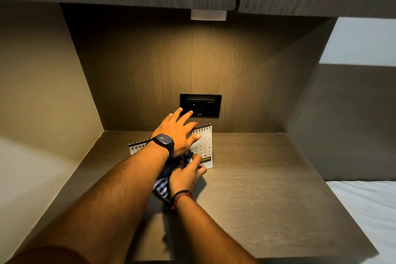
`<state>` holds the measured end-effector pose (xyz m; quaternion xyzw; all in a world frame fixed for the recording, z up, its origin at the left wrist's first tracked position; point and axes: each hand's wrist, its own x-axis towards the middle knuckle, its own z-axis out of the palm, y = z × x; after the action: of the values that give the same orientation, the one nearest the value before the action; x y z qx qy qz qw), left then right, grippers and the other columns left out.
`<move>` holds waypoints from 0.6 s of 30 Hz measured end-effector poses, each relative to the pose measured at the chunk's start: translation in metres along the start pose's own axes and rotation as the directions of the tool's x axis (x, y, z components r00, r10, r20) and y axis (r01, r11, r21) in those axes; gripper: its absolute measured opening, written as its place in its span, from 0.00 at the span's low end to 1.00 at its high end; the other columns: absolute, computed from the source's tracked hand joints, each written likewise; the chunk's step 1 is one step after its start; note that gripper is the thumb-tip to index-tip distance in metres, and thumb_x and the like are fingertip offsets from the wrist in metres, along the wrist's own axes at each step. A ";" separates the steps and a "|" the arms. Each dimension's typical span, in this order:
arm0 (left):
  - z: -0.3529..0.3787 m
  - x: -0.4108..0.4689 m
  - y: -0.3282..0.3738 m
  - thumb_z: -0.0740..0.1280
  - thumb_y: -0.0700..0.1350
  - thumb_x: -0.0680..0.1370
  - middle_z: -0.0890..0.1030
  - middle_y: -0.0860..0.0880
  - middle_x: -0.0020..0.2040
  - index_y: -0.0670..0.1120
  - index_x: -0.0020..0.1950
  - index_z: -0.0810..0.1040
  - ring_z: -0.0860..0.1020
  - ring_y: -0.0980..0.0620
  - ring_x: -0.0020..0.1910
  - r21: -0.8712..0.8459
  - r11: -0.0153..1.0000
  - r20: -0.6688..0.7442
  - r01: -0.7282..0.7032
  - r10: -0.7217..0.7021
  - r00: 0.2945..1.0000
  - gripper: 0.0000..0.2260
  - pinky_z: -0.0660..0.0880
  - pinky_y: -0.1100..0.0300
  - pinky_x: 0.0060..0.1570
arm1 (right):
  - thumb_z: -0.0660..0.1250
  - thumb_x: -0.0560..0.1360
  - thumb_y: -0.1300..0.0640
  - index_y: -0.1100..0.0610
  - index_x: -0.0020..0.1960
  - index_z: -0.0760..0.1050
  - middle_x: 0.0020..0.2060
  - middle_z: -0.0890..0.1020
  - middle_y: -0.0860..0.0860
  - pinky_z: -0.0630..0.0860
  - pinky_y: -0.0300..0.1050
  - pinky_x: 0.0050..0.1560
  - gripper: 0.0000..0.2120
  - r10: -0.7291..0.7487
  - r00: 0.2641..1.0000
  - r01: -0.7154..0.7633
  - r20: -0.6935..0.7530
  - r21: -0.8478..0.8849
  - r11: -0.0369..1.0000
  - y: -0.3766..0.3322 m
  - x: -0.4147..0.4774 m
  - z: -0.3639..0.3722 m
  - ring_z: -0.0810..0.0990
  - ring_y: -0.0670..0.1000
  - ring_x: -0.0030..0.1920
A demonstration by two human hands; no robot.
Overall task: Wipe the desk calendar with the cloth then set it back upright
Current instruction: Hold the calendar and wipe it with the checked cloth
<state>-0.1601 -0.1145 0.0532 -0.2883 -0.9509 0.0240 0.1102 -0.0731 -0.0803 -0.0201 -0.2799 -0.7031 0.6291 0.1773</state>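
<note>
1. Head view: the left hand (175, 133) lies spread over the top of the desk calendar (204, 148), palm down, fingers fanned out. The thumb presses on the front page just under the spiral binding and the other fingers reach over the top edge toward the back. It is a loose, open-handed hold rather than a closed fist.
2. Just below that hand, the right hand (188, 174) is closed around a bunched cloth (162, 188) and presses it against the lower front of the calendar.
3. Under both hands the calendar stands on the wooden shelf (257, 188), near the back wall, its base on the surface and its top leaning away from the person.
4. The calendar has a white page with a grid of dates, a wire spiral along the top and a dark band with yellow lettering at the bottom; the lettering is partly covered by the right fingers.
5. The cloth is blue and white checked, trailing from the right palm back toward the wrist.
6. A dark watch (164, 140) sits on the left wrist; a black socket panel (201, 105) is on the wall just beyond the left fingertips.
</note>
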 end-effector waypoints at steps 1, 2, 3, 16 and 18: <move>0.000 0.000 0.000 0.45 0.64 0.77 0.52 0.49 0.78 0.55 0.72 0.60 0.46 0.44 0.75 -0.004 1.000 0.003 0.000 0.000 1.000 0.26 0.48 0.45 0.71 | 0.58 0.72 0.71 0.57 0.57 0.66 0.59 0.66 0.59 0.77 0.58 0.58 0.16 -0.006 1.000 0.007 -0.027 0.026 1.000 -0.003 0.003 0.001 0.76 0.63 0.56; 0.000 0.000 0.000 0.46 0.64 0.77 0.52 0.49 0.78 0.55 0.72 0.60 0.45 0.44 0.75 -0.007 1.000 0.007 0.000 0.000 1.000 0.26 0.48 0.45 0.71 | 0.58 0.72 0.70 0.57 0.57 0.67 0.59 0.66 0.59 0.78 0.60 0.56 0.16 -0.017 0.999 0.020 -0.052 0.047 0.999 -0.008 0.005 0.001 0.76 0.63 0.55; 0.001 0.000 -0.001 0.46 0.64 0.77 0.52 0.49 0.78 0.55 0.72 0.60 0.45 0.44 0.75 -0.011 1.000 0.009 0.002 -0.001 1.000 0.26 0.48 0.45 0.71 | 0.58 0.73 0.70 0.57 0.56 0.67 0.59 0.66 0.59 0.78 0.60 0.55 0.15 -0.032 0.997 0.036 -0.068 0.060 0.998 -0.010 0.006 0.003 0.76 0.62 0.55; 0.001 0.004 -0.003 0.46 0.59 0.80 0.52 0.49 0.78 0.55 0.73 0.59 0.46 0.44 0.75 -0.034 0.999 0.074 -0.001 0.004 0.997 0.22 0.50 0.46 0.72 | 0.55 0.75 0.66 0.58 0.60 0.67 0.62 0.67 0.61 0.73 0.48 0.50 0.14 0.173 0.968 -0.159 -0.180 0.089 0.983 -0.019 0.009 0.011 0.72 0.64 0.60; 0.002 0.005 -0.003 0.46 0.59 0.80 0.51 0.49 0.78 0.55 0.73 0.59 0.46 0.44 0.75 -0.032 0.999 0.079 0.002 0.001 0.997 0.22 0.50 0.46 0.72 | 0.57 0.76 0.65 0.57 0.64 0.67 0.65 0.66 0.61 0.68 0.42 0.52 0.17 0.082 0.987 -0.085 -0.139 -0.020 0.996 -0.016 0.004 0.012 0.71 0.63 0.62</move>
<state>-0.1666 -0.1145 0.0528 -0.2887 -0.9548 0.0199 0.0679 -0.0860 -0.0877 -0.0062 -0.3542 -0.6851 0.6058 0.1953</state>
